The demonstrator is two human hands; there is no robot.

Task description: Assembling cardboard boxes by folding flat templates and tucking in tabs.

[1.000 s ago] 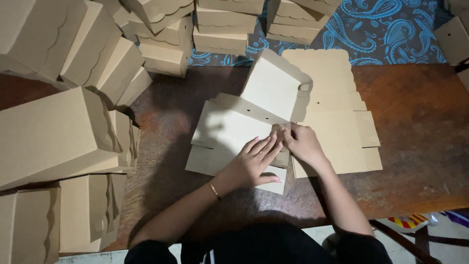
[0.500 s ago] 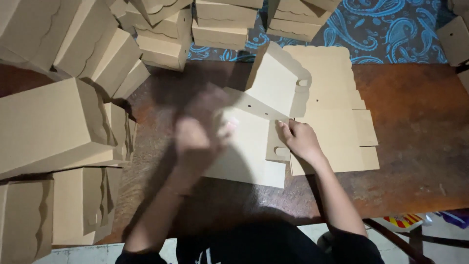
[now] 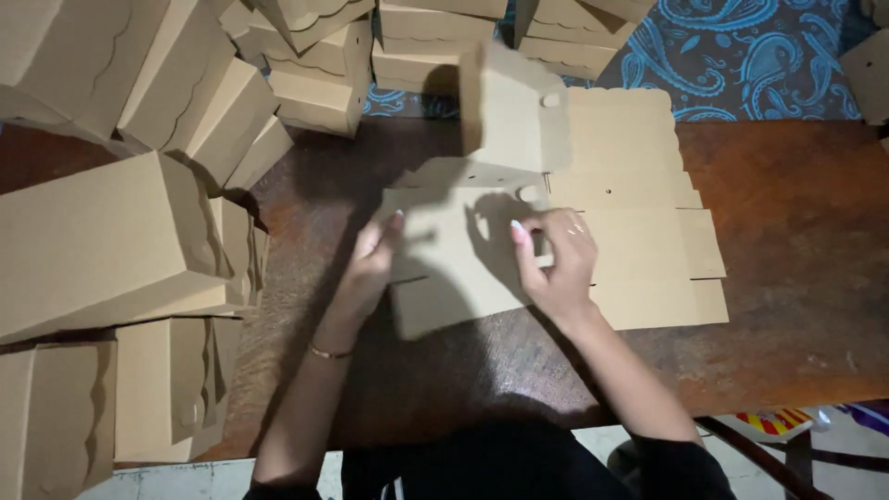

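A flat brown cardboard box blank (image 3: 444, 278) lies on the dark wooden table (image 3: 796, 278), with one panel (image 3: 505, 106) standing up at the far side. My right hand (image 3: 554, 264) pinches a small side flap of the blank between thumb and fingers. My left hand (image 3: 370, 264) rests edge-on against the blank's left side, fingers together and straight, thumb up. Under the blank lies a stack of more flat blanks (image 3: 648, 213), reaching to the right.
Folded cardboard boxes (image 3: 102, 241) are piled at the left edge and along the back (image 3: 315, 74). A blue patterned cloth (image 3: 769, 56) shows behind the table. A stool leg (image 3: 796, 454) stands at the lower right.
My left hand swept off the blank and returned to its left edge. The upright panel has been lifted steeper. My right hand stays on the side flap.
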